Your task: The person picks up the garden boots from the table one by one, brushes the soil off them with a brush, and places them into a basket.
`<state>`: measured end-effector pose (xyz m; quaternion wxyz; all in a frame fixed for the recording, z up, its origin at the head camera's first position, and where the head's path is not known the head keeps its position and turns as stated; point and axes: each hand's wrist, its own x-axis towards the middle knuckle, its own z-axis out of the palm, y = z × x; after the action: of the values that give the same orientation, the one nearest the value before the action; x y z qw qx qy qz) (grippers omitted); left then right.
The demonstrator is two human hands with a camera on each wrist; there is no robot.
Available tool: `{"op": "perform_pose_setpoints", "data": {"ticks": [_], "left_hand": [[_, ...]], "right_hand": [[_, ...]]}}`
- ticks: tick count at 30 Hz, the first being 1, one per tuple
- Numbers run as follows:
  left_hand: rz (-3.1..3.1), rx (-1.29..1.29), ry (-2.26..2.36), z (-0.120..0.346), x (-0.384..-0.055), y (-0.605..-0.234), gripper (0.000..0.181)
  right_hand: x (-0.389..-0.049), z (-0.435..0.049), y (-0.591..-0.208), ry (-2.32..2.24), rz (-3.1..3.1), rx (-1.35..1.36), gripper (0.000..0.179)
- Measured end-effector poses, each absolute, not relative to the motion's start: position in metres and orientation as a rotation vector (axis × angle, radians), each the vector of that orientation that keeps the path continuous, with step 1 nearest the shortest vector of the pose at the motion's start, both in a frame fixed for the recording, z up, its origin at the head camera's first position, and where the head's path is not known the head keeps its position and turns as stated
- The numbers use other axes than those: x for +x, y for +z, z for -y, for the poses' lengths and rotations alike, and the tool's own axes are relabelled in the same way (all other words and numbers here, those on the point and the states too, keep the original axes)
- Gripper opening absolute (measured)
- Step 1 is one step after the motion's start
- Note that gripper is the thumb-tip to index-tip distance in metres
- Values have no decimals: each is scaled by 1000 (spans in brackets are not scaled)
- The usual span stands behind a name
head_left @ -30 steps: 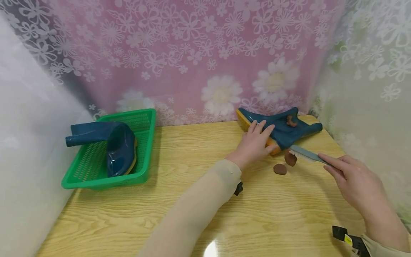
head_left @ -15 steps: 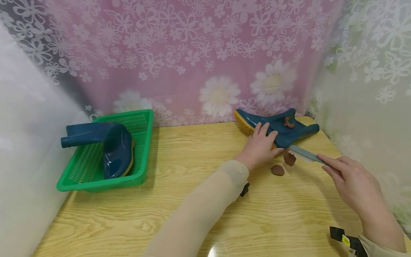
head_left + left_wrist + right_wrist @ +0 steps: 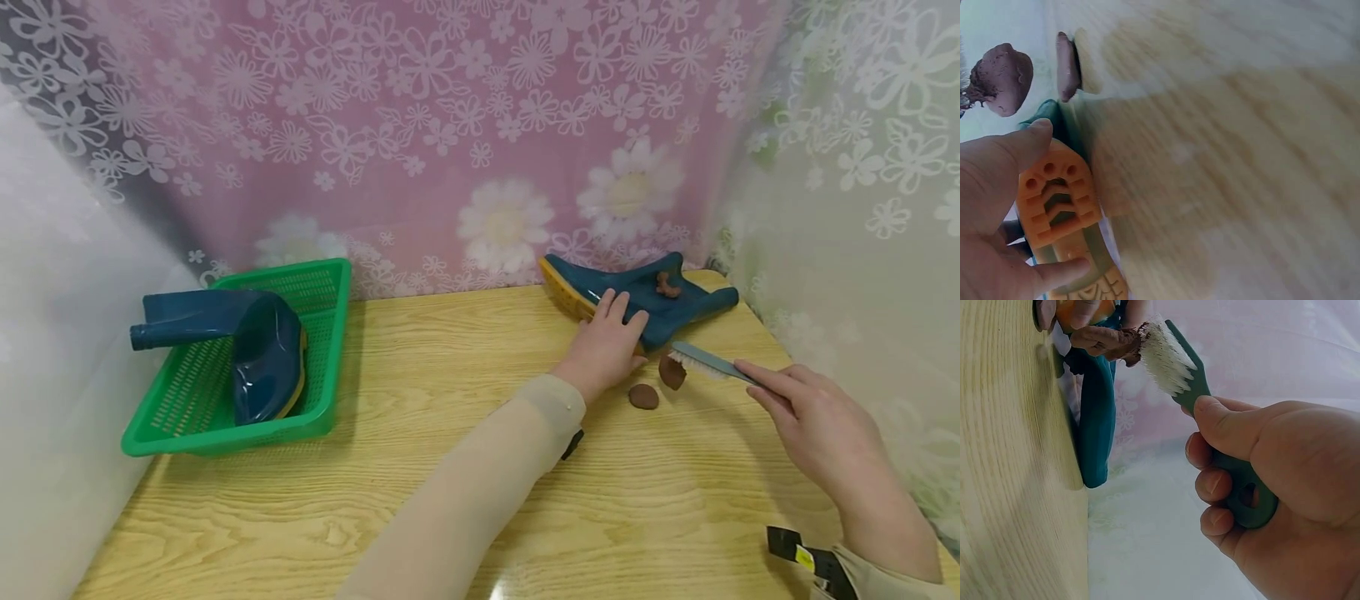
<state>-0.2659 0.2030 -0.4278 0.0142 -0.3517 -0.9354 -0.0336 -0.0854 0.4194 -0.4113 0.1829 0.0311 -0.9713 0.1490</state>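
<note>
A blue rain boot (image 3: 630, 287) with a yellow-orange sole lies on its side at the back right. My left hand (image 3: 600, 350) grips it, its fingers over the upper and its thumb at the heel (image 3: 1060, 187). A grey-green brush (image 3: 716, 364) is held by the handle in my right hand (image 3: 825, 429). Its white bristles (image 3: 1166, 359) touch a brown clay-like lump (image 3: 672, 372) near the heel; the lump seems to cling to them. A flat brown piece (image 3: 643, 397) lies on the table. Another brown clump (image 3: 667, 285) sits on the boot's shaft.
To the left stands a green plastic basket (image 3: 330, 392) with a second blue boot (image 3: 262, 358) in it, its shaft hanging over the rim. Floral curtains hang behind (image 3: 420, 167) and at the right side of the wooden table (image 3: 450, 400).
The whole head view has shifted slightly left. Relative to the boot, my left hand has shifted a little to the right along the sole. The brush stays near the brown lump.
</note>
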Motion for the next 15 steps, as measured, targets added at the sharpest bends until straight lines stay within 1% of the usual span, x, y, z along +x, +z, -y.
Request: {"op": "perform_pose_setpoints", "data": {"ticks": [3,10,15], "left_hand": [[2889,-1115,-64,-202,-266,-428,67],[2782,-1170,20,-202,-267,-434,49],[2715,-1174,-20,-199,-267,-434,43]], "right_hand": [[-85,-421,-411,431,2750,98,40],[-85,-421,-412,456,2751,101,40],[-86,-420,-411,454,2748,108,39]]}}
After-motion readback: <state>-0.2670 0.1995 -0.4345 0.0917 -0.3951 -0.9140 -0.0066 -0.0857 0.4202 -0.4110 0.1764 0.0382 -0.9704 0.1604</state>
